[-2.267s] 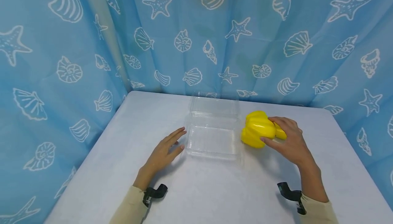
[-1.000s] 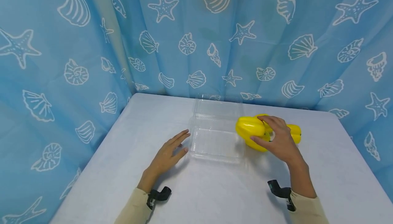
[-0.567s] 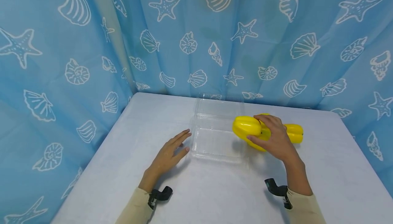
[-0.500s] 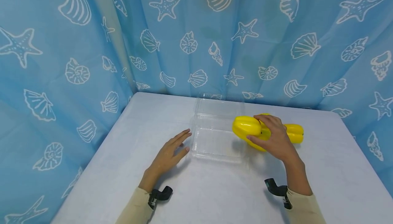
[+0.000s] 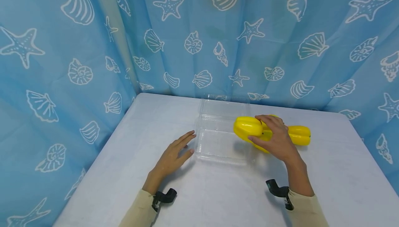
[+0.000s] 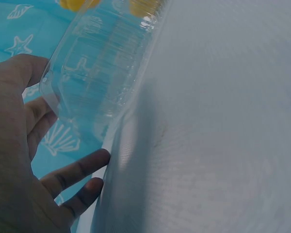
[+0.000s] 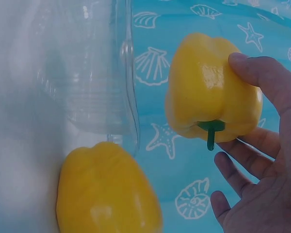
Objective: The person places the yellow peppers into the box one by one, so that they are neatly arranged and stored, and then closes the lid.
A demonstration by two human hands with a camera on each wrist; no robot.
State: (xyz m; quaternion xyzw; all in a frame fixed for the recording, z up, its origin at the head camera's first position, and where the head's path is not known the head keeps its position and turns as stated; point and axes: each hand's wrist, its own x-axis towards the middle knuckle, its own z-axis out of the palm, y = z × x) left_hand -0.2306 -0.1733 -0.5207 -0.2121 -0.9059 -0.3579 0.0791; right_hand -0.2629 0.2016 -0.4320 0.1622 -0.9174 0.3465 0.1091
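One high head view and two close wrist views.
The head camera looks forward and down, from above, across the counter (image 5: 205, 196) to the curtain (image 5: 202, 16). The left wrist camera looks closely along the left hand (image 6: 12, 136) toward the box (image 6: 92, 68); the right one looks along the right hand (image 7: 281, 170) at a near pepper (image 7: 208, 87). Both wrist views are turned sideways; all three share the box.

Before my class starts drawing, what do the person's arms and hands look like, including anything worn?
The left hand and right hand are ungloved. The left sleeve and right sleeve are beige. Strapped on are a black left wrist device and matching right wrist device, each with a bent, tube-like piece. Pale marks on both are unreadable; no cables show.
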